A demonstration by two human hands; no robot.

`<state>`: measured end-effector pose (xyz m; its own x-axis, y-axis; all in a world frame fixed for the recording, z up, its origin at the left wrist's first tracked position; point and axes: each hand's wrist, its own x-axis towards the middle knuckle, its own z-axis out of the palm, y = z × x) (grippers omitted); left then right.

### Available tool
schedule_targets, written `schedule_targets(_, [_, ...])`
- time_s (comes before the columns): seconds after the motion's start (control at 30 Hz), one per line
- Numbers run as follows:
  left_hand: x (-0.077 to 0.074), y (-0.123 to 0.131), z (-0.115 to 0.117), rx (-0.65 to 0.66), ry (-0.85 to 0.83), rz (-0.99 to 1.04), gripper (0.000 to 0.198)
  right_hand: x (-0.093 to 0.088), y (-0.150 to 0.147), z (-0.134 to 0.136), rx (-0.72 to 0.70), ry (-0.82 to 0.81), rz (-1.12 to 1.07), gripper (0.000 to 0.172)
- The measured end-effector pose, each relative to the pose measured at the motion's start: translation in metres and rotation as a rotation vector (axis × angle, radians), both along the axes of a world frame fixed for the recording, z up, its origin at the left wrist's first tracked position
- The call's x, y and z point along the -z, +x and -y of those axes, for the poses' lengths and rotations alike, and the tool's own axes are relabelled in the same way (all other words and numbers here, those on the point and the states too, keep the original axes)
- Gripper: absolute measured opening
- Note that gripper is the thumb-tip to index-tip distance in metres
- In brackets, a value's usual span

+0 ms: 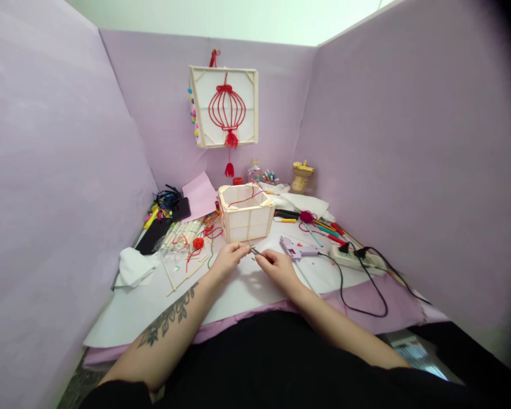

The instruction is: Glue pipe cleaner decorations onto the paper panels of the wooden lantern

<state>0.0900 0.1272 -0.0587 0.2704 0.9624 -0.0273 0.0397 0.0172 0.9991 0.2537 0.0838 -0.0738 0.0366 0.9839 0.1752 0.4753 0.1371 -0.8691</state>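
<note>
My left hand (pixel 229 257) and my right hand (pixel 276 264) meet over the white paper sheet (pixel 238 289) just in front of a small open box lantern frame (pixel 246 213) of pale sticks and white panels. Both hands are pinched shut on a thin greenish strand or stick (pixel 254 250) stretched between their fingertips; it is too small to name. A red cord lies across the top of the lantern frame.
A white glue gun (pixel 297 247) lies right of my hands, its black cable running to a power strip (pixel 350 257). Sticks and red thread (pixel 191 241) lie at left. A finished lantern (pixel 223 107) hangs on the back wall. Purple partitions enclose the table.
</note>
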Motion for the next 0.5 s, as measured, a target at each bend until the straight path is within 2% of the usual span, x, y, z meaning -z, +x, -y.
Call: schedule_targets(0.5, [-0.0001,-0.0005,0.0017,0.019,-0.004,-0.001,0.029,0.0013,-0.0010,-0.0001,0.001,0.019,0.011,0.034])
